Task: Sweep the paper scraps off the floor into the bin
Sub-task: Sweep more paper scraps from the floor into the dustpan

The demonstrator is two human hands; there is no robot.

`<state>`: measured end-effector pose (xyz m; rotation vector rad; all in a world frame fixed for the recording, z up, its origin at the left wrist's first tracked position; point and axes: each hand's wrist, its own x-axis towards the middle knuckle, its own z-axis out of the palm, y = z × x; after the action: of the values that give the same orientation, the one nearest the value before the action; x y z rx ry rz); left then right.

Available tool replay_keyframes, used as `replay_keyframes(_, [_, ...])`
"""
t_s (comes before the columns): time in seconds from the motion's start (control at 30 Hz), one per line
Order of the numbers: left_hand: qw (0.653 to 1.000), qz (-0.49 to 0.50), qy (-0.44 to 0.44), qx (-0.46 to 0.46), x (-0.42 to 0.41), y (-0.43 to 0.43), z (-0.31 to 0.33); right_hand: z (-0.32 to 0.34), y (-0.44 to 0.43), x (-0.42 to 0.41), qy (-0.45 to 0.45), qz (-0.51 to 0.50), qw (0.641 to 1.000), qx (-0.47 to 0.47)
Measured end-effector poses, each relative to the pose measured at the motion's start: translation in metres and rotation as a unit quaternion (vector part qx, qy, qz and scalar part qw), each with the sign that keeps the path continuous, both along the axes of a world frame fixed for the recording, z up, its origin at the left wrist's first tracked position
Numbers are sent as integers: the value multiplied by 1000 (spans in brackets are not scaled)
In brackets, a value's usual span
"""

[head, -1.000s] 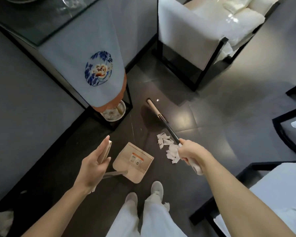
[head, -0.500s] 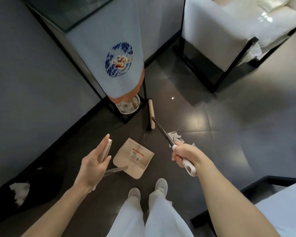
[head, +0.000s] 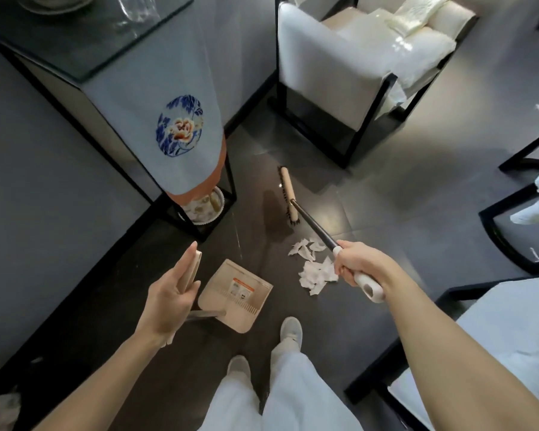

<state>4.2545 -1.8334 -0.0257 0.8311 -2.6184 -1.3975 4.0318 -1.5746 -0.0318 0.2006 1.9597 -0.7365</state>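
White paper scraps [head: 311, 269] lie in a loose heap on the dark tiled floor, just left of my right hand [head: 357, 264]. That hand grips the white end of a broom handle. The broom head [head: 288, 195], wooden with dark bristles, rests on the floor beyond the scraps. My left hand [head: 171, 293] holds the upright beige handle of a dustpan. The dustpan [head: 237, 295] sits on the floor left of the scraps, with its mouth facing away from me. A black bin [head: 0, 405] with white paper in it shows at the bottom left corner.
A glass-topped side table [head: 84, 66] draped with an embroidered cloth stands at the left, a patterned plate [head: 204, 206] on its lower shelf. A white armchair [head: 339, 73] is ahead, and black-framed furniture lines the right. My shoes [head: 290, 331] stand behind the dustpan.
The broom head has swung back out beyond the scraps, further from the dustpan. More of the scrap heap shows beside my right hand. My left hand and the dustpan stay put.
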Motion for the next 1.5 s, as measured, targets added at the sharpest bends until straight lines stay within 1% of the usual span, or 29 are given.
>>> replay_keyframes(0.07, [1000,-1,8,8,-19,1,0,3,-2,-14,54,65,996,16])
replay_keyframes(0.13, [1000,8,11,17,-44,4,-1,2,-4,-37,98,109,988,39])
replay_keyframes(0.23, [999,27,5,27,-85,6,-7,-3,-10,-84,140,153,974,86])
replay_keyframes(0.33, [998,46,0,44,-123,9,-9,-18,-13,-130,160,186,962,122])
replay_keyframes(0.4, [998,51,-8,44,-146,14,-8,-31,-10,-152,159,195,957,142])
replay_keyframes(0.5, [998,54,-12,37,-168,23,-7,-50,1,-171,136,181,961,160])
replay_keyframes(0.57, [998,51,-13,37,-176,27,-6,-60,12,-176,130,170,960,179])
replay_keyframes(0.7, [999,34,-6,36,-179,31,-5,-76,34,-172,127,194,945,230])
replay_keyframes(0.87, [999,33,3,35,-169,33,-6,-70,63,-169,47,203,950,232])
replay_keyframes(0.93, [999,31,12,38,-161,34,-7,-62,65,-153,-1,222,953,204])
replay_keyframes(1.0, [998,30,11,46,-147,33,-11,-61,72,-129,-34,181,970,159])
replay_keyframes(1.03, [998,29,11,55,-137,33,-12,-58,73,-114,-32,171,969,173])
replay_keyframes(1.1, [997,19,19,68,-113,32,-13,-56,77,-82,-37,181,964,193])
replay_keyframes(1.2, [996,-8,41,80,-71,30,-10,-46,73,-24,-49,198,960,193])
replay_keyframes(1.3, [991,-21,51,122,-23,26,-8,-38,61,46,-43,224,953,199])
replay_keyframes(1.5, [988,-18,27,153,53,14,-7,-14,46,161,-95,196,956,195])
